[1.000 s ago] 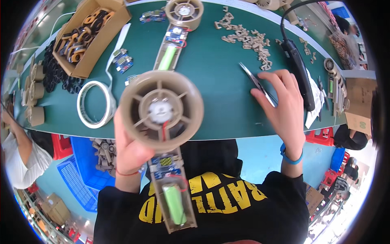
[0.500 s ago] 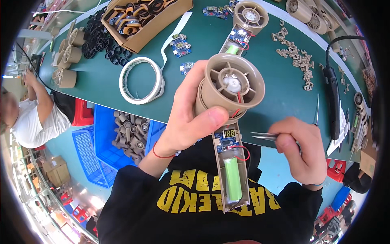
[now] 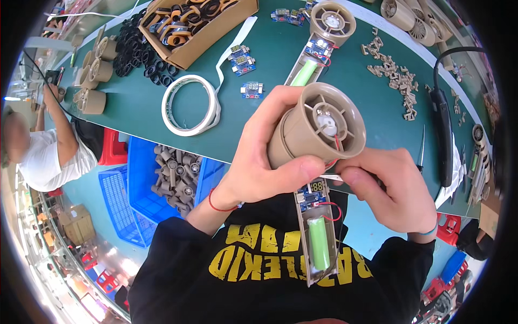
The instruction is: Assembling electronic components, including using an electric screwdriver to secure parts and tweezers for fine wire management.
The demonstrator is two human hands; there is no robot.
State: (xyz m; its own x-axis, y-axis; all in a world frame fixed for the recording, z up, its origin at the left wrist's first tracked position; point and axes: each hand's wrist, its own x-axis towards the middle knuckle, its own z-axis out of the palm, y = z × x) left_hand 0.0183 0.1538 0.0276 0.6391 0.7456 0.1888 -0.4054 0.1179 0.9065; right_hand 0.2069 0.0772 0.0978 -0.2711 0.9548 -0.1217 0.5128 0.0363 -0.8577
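My left hand [image 3: 259,167] is wrapped round the tan plastic head of a handheld fan [image 3: 286,141], its round grille tilted up. The opened handle hangs below, with a small blue circuit board [image 3: 309,198], red wires and a green battery [image 3: 319,243] exposed. Close against the fan's right side, my right hand [image 3: 394,189] pinches metal tweezers [image 3: 331,176]. Their tips reach in at the neck, near the red wires, partly hidden by the left thumb and the fan. Just beyond lies another opened fan [image 3: 332,27] on the green table.
A roll of white tape [image 3: 168,105], loose circuit boards [image 3: 251,90] and a carton [image 3: 208,40] of rings lie on the table [image 3: 377,129]. Small tan clips [image 3: 396,78] and a black corded tool [image 3: 441,135] are at right. A blue crate [image 3: 143,183] stands left, near a co-worker [image 3: 48,156].
The fan has shifted right and slightly down in my left hand. My right hand has moved left, bringing the tweezers from beside the fan to its neck.
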